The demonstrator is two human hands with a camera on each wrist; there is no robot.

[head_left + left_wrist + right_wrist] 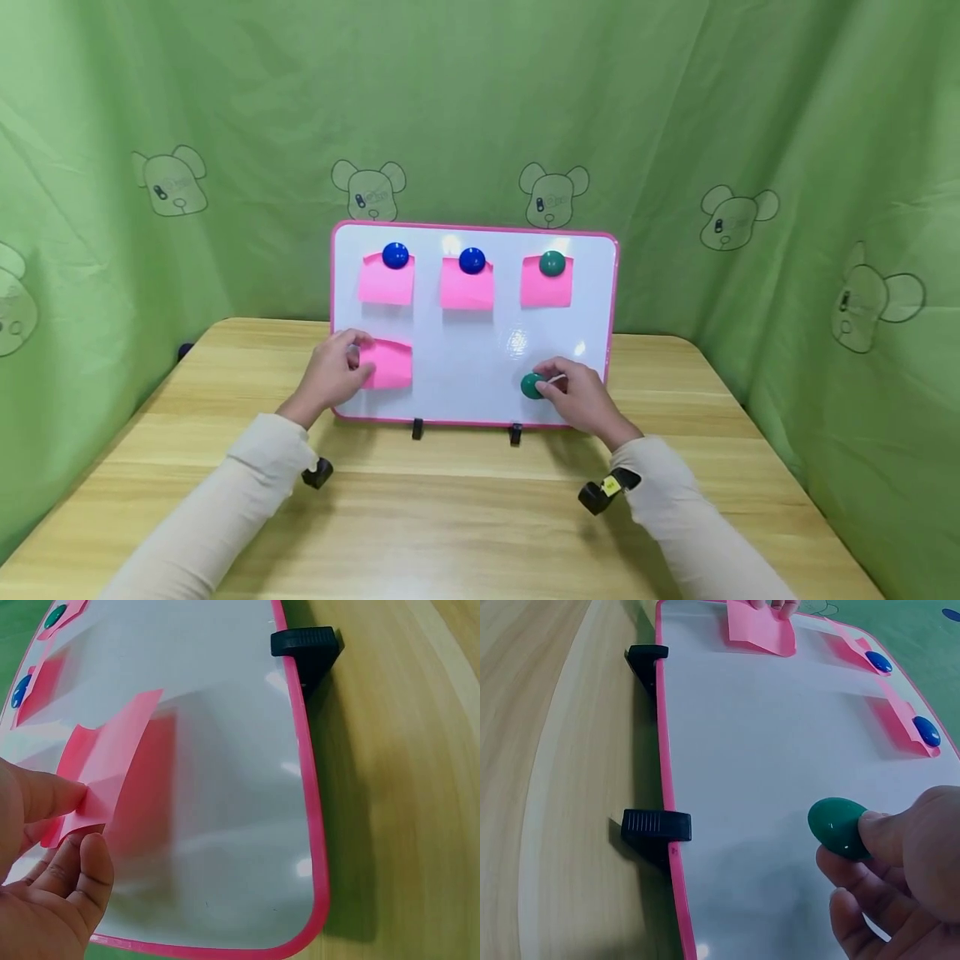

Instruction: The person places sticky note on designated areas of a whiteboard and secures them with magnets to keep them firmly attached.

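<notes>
A whiteboard (465, 367) with a pink frame stands upright on the table. My left hand (335, 372) pinches a pink sticky note (390, 364) by its left side, close in front of the board's lower left; in the left wrist view the note (112, 761) bends and casts a shadow on the board. My right hand (581, 396) holds a round green magnet (532, 386) between thumb and fingers at the lower right. The right wrist view shows the magnet (838, 827) just off the white surface, its edge under the thumb.
Along the board's top hang a left note (386, 287) under a blue magnet (396, 256), a middle note (467, 292) under another blue magnet (472, 261), and a right note (546, 292) under a green magnet (552, 263). Black feet (417, 429) support the board on the wooden table (450, 525).
</notes>
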